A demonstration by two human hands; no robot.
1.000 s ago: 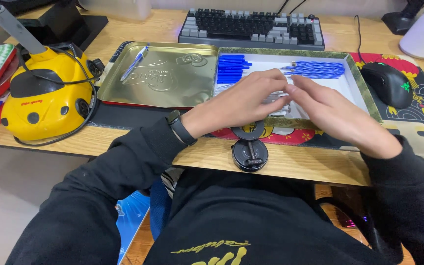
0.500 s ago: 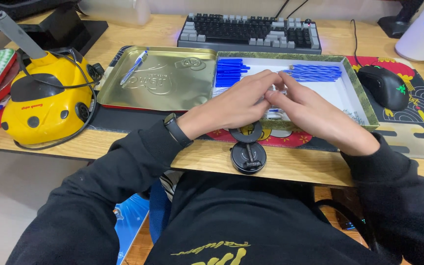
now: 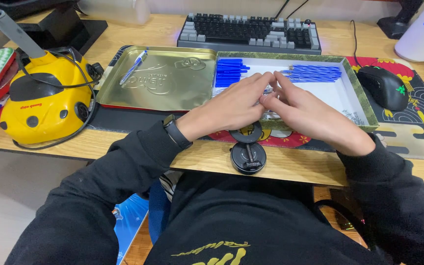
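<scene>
Over the white-lined tin tray [image 3: 354,93] at the middle of the counter [image 3: 290,164], the left hand [image 3: 231,105] and right hand [image 3: 305,115] meet fingertip to fingertip. Fingers of both hands are drawn together around a small pale item between them; it is too hidden to tell what it is or how firmly it is pinched. Inside the tray, a bundle of blue pen caps [image 3: 230,71] lies at the upper left and a row of blue pens [image 3: 315,73] at the upper right, both just beyond the fingertips. Left of the tray, the gold lid [image 3: 168,83] lies open with one blue pen [image 3: 132,67] on it. A black round stand [image 3: 248,153] sits at the counter edge below the hands. Farther out stand a yellow ladybird-shaped device [image 3: 42,105] at left, a keyboard [image 3: 251,32] behind, and a black mouse [image 3: 384,87] at right.

Compared with half a second and one second earlier, the hands remain joined over the same part of the tray; the fingertips have shifted slightly upward toward the pens, and the surrounding things have kept their places.
</scene>
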